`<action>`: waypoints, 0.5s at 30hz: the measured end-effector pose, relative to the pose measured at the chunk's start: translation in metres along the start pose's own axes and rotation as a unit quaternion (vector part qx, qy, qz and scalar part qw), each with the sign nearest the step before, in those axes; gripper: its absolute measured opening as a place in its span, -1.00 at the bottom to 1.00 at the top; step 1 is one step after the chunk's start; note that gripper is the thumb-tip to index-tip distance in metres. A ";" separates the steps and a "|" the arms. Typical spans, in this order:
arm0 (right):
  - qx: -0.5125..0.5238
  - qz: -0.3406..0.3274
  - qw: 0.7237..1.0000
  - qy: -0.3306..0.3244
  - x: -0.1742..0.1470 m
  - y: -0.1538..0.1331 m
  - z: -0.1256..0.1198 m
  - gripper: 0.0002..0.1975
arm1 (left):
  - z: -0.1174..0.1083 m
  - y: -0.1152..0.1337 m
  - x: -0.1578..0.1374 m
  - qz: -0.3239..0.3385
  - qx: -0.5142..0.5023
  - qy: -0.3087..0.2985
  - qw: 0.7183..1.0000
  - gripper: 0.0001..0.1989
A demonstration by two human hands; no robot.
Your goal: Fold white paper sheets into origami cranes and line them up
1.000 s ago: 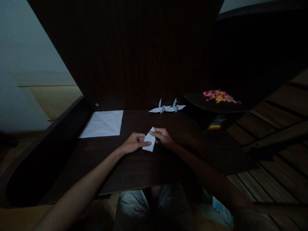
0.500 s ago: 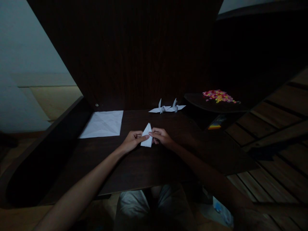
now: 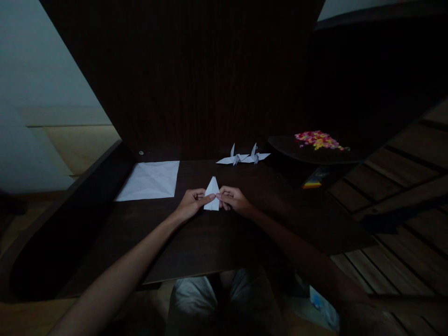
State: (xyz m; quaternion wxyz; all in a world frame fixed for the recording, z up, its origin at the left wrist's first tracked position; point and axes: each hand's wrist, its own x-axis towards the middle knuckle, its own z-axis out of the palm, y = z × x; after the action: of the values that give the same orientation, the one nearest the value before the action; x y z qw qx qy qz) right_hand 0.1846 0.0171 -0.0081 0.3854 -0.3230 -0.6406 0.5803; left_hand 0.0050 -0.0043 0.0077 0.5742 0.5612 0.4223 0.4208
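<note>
A piece of folded white paper (image 3: 212, 187), narrow and pointed at the top with a split down its middle, is held between my two hands above the dark desk. My left hand (image 3: 193, 201) grips its left side, the thumb lying across the front. On the right edge, my right hand (image 3: 234, 199) pinches the paper between thumb and curled fingers. The fingers behind the paper are partly hidden. Beyond my hands, two white paper cranes (image 3: 235, 158) stand side by side near the back panel.
A creased white paper sheet (image 3: 150, 181) lies flat at the desk's left. To the right, a raised rounded shelf (image 3: 287, 148) bears a pile of small pink, red and yellow pieces (image 3: 318, 139). A dark side panel (image 3: 66, 219) borders the desk on the left.
The folded paper has shifted slightly up and left and now stands straighter, its centre split facing me. My right thumb has moved from its front to its right edge.
</note>
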 end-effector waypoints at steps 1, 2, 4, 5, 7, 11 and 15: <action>-0.002 0.001 1.000 0.008 0.000 0.000 0.000 -0.73 | 0.000 -0.001 0.000 0.002 0.006 0.006 1.000 -0.64; -0.003 0.003 1.000 0.015 0.000 0.000 0.000 -0.74 | -0.001 -0.002 0.001 0.004 0.013 0.012 1.000 -0.64; -0.006 0.008 1.000 0.022 0.001 0.000 0.000 -0.77 | -0.001 -0.004 0.002 0.008 0.024 0.022 0.999 -0.64; -0.008 0.011 1.000 0.022 0.001 0.000 0.001 -0.79 | -0.001 -0.004 0.002 0.009 0.026 0.025 0.999 -0.65; -0.012 0.016 1.000 0.023 0.002 0.000 0.001 -0.81 | -0.001 -0.005 0.003 0.007 0.024 0.024 0.999 -0.65; -0.014 0.020 0.999 0.038 0.003 0.001 0.001 -0.82 | 0.000 -0.005 0.003 0.008 0.015 0.008 1.000 -0.67; -0.007 0.010 0.997 0.080 0.005 0.002 0.000 -0.82 | 0.000 -0.007 0.005 0.021 -0.011 0.004 1.000 -0.68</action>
State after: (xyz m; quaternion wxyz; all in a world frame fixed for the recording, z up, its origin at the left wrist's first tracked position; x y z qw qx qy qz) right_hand 0.1817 0.0213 -0.0099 0.4269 -0.3775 -0.6085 0.5523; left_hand 0.0067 0.0003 0.0007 0.5699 0.5613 0.4083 0.4398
